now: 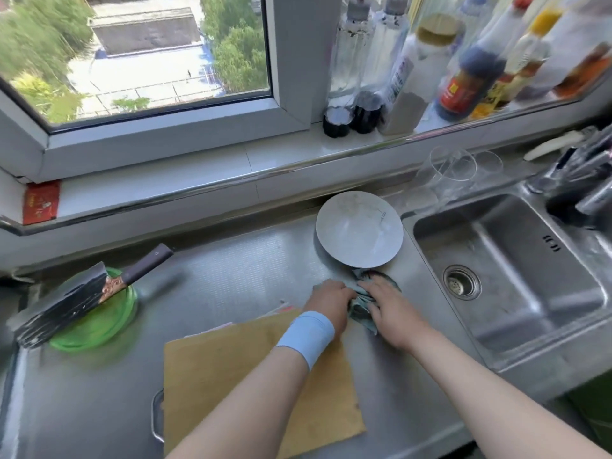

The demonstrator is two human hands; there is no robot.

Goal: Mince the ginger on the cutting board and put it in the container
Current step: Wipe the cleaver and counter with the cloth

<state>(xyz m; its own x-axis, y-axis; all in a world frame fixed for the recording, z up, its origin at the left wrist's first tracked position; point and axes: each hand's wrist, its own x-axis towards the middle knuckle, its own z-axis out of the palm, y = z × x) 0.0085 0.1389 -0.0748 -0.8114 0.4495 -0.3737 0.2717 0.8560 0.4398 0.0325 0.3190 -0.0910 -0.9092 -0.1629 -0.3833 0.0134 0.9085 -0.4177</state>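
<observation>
A bare wooden cutting board [231, 376] lies on the steel counter in front of me; no ginger shows on it. A cleaver [76, 299] with a dark blade rests across a green container [99, 323] at the left. A white bowl [359, 226] stands behind my hands. My left hand [329, 299], with a light blue wristband, and my right hand [390, 309] both grip a crumpled grey-green cloth [361, 309] on the counter just past the board's far right corner.
The steel sink [516, 276] with its drain is at the right, with a faucet at its far corner. Clear glasses [457, 167] stand behind the sink. Several bottles [414, 61] line the window sill. A metal handle [157, 415] sticks out at the board's left edge.
</observation>
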